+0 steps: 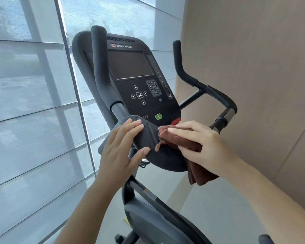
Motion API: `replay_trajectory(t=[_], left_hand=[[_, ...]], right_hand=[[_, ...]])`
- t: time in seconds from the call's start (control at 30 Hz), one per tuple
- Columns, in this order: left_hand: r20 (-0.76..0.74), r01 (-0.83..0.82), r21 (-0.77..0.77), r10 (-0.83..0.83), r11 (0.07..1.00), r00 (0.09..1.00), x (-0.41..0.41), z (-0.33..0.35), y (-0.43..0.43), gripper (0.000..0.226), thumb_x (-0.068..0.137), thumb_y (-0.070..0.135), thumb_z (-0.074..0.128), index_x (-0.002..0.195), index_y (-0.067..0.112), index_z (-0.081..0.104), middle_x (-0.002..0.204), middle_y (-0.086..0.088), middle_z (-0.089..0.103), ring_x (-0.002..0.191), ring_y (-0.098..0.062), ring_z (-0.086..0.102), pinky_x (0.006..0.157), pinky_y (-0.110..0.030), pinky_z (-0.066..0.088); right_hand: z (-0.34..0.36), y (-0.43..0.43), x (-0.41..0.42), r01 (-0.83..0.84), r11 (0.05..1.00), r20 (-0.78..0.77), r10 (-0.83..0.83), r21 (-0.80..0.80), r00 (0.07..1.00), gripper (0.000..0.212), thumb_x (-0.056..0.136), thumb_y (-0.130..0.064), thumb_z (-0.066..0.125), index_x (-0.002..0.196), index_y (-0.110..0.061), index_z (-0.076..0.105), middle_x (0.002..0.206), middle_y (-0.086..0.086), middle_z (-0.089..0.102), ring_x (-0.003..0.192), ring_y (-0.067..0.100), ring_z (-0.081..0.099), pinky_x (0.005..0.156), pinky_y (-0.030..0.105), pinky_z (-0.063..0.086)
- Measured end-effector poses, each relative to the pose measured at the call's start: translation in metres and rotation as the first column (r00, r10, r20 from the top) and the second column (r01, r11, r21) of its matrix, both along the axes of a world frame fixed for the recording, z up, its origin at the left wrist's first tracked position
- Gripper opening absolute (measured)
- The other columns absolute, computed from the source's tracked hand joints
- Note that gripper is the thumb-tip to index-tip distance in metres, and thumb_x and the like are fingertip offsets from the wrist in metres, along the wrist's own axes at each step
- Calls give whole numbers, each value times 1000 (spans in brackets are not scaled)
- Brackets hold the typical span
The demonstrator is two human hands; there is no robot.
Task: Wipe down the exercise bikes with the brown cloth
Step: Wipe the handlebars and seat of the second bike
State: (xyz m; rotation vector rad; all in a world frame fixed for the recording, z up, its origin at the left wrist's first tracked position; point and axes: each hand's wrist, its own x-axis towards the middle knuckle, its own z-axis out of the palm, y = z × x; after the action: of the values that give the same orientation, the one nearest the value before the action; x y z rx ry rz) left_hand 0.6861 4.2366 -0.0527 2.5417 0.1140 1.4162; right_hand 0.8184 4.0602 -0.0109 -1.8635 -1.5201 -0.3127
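Observation:
A black exercise bike stands in front of me, its console [136, 81] tilted with a dark screen, keypad and green button. Below the console juts a dark grey tray [151, 136]. My left hand [120, 152] grips the tray's left edge, fingers on top and thumb underneath. My right hand [201, 147] presses a folded brown cloth [181, 143] onto the tray's right part; the cloth's loose end hangs below the tray. The left handlebar [99, 67] rises beside the console, and the right handlebar [217, 97] curves behind my right hand.
A tall window with grey slatted blinds [33, 111] fills the left side. A beige panelled wall [253, 67] stands close on the right. The bike's frame and housing [148, 213] run down toward the grey floor [218, 208].

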Motion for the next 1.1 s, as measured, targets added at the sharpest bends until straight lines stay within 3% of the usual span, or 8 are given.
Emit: replay_trajectory(t=[0.33, 0.43, 0.53, 0.63, 0.7, 0.77, 0.93, 1.1], left_hand=[[-14, 10, -54, -11, 999, 1000, -3, 2, -1, 65, 88, 57, 35, 125, 5, 49, 131, 2, 46, 129, -11, 32, 106, -28, 26], [-3, -18, -54, 18, 998, 1000, -6, 1, 0, 68, 86, 58, 38, 124, 2, 49, 131, -5, 49, 128, -15, 35, 105, -31, 29], [-26, -37, -53, 36, 998, 999, -8, 2, 5, 73, 83, 62, 39, 122, 1, 50, 134, -7, 48, 130, -19, 36, 105, -30, 28], [-66, -7, -61, 3, 998, 998, -10, 4, 13, 78, 81, 66, 37, 124, 3, 49, 138, -6, 44, 132, -19, 33, 106, -29, 26], [-75, 16, -65, -21, 998, 997, -11, 4, 18, 78, 79, 67, 39, 125, 4, 48, 139, -4, 42, 132, -16, 32, 106, -28, 25], [-63, 39, -81, -44, 996, 997, -9, 3, 21, 76, 77, 64, 46, 125, 5, 48, 138, -4, 43, 131, -16, 34, 106, -28, 28], [1, 111, -190, -113, 975, 994, -7, 5, 21, 82, 67, 63, 56, 124, 3, 49, 136, -5, 44, 125, -10, 37, 102, -9, 25], [9, 120, -162, -120, 980, 993, -7, 4, 25, 79, 64, 54, 64, 121, 0, 51, 134, -8, 47, 125, -14, 40, 104, -13, 26]], right_hand=[[26, 14, -3, -111, 987, 5, 111, 117, 994, 43, 80, 1, 63, 120, -15, 60, 120, -1, 60, 115, 4, 53, 101, 18, 38], [22, 12, -5, -128, 978, -70, 118, -164, 991, 46, 82, -17, 65, 122, -36, 55, 136, -18, 45, 126, -4, 37, 104, 13, 27], [25, 9, -9, -120, 967, -234, 66, -225, 970, 36, 75, -55, 64, 110, -58, 55, 141, -30, 30, 124, -17, 29, 97, 1, 23], [18, 18, -23, 80, 982, -78, -94, -169, 992, 45, 69, -65, 55, 113, -63, 45, 143, -16, 36, 123, 1, 36, 100, 20, 28], [11, 26, -32, 162, 982, 113, -151, -93, 982, 49, 76, -56, 59, 123, -55, 43, 139, -5, 44, 121, 16, 43, 98, 33, 37], [11, 34, -33, 131, 991, 139, -126, -28, 982, 46, 79, -44, 64, 124, -41, 53, 129, 1, 54, 113, 22, 50, 93, 41, 47], [24, 57, -28, 20, 1000, 115, -19, -2, 993, 38, 81, -28, 67, 118, -32, 61, 116, 0, 59, 106, 22, 55, 91, 40, 47], [10, 17, -12, -73, 997, 216, 75, -18, 973, 37, 78, -17, 65, 114, -26, 64, 111, 0, 59, 103, 22, 56, 88, 38, 48]])
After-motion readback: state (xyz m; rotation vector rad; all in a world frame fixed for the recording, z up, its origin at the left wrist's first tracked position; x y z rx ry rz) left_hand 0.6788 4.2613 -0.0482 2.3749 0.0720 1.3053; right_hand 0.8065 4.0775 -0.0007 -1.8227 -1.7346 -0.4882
